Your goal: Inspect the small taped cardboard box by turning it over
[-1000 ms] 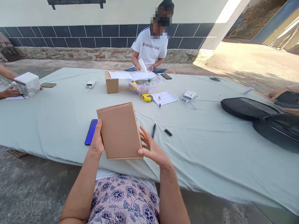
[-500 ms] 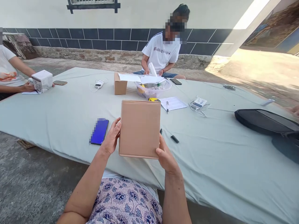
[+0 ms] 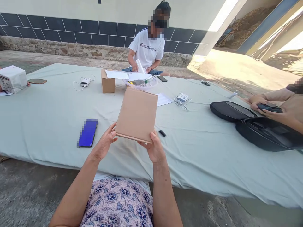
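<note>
Between my two hands a plain brown cardboard box point(image 3: 137, 115) is held up over the cloth-covered table, its top face tilted toward me. My left hand point(image 3: 105, 142) grips its lower left corner, thumb along the near edge. At the lower right corner my right hand point(image 3: 153, 145) clasps it, thumb on the front and fingers underneath. The box's far side and underside are hidden. A phone with a blue screen point(image 3: 88, 134) lies left of my left hand. Just right of the box rests a small black cap-like piece point(image 3: 162, 133).
Beyond the box stand a plastic basket point(image 3: 153, 84) and another cardboard box point(image 3: 108, 84), with paper point(image 3: 164, 99) nearby. A white device with cables point(image 3: 182, 97) lies right of them. An open black case point(image 3: 260, 129) is at right. One person point(image 3: 146, 47) sits opposite; another's hands point(image 3: 270, 107) hold a dark object.
My view has turned to the right, bringing the person at right and more of the black case into sight. The box has tilted, and my right hand has shifted toward its near corner.
</note>
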{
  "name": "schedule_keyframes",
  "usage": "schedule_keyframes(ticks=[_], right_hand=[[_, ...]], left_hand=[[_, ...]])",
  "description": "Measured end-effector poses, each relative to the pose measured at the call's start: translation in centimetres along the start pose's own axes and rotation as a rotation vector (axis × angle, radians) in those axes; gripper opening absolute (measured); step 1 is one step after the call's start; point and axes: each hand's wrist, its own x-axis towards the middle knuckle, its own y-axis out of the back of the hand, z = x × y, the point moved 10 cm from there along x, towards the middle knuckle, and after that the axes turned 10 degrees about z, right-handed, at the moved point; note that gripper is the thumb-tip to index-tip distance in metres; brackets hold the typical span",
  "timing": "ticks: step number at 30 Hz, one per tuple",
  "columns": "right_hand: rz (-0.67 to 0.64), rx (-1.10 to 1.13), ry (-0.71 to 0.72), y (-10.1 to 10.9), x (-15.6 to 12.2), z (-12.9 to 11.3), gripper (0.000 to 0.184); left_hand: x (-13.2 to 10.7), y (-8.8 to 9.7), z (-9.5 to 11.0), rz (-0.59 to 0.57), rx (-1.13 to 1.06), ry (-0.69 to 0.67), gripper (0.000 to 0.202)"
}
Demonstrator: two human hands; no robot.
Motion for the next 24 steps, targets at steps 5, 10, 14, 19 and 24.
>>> schedule_keyframes(ticks=[5, 10, 14, 19, 24], right_hand=[[0.030, -0.067, 0.000, -0.5, -0.4, -0.4, 0.068], [0.027, -0.124, 0.017, -0.5, -0.9, -0.9, 0.074], [0.014, -0.151, 0.033, -0.8, -1.3, -1.3, 0.078], [-0.026, -0.181, 0.079, -1.5, -1.6, -1.7, 0.077], [-0.025, -0.191, 0.062, -1.7, -1.6, -1.0, 0.090]], left_hand=[[0.1, 0.5, 0.1, -0.013, 0.033, -0.029, 0.069], [-0.2, 0.6, 0.2, -0.022, 0.033, -0.030, 0.072], [-0.1, 0.8, 0.2, 0.022, -0.004, -0.022, 0.073], [0.2, 1.7, 0.1, 0.103, -0.084, -0.018, 0.066], [0.3, 2.3, -0.5, 0.194, -0.215, 0.076, 0.055]])
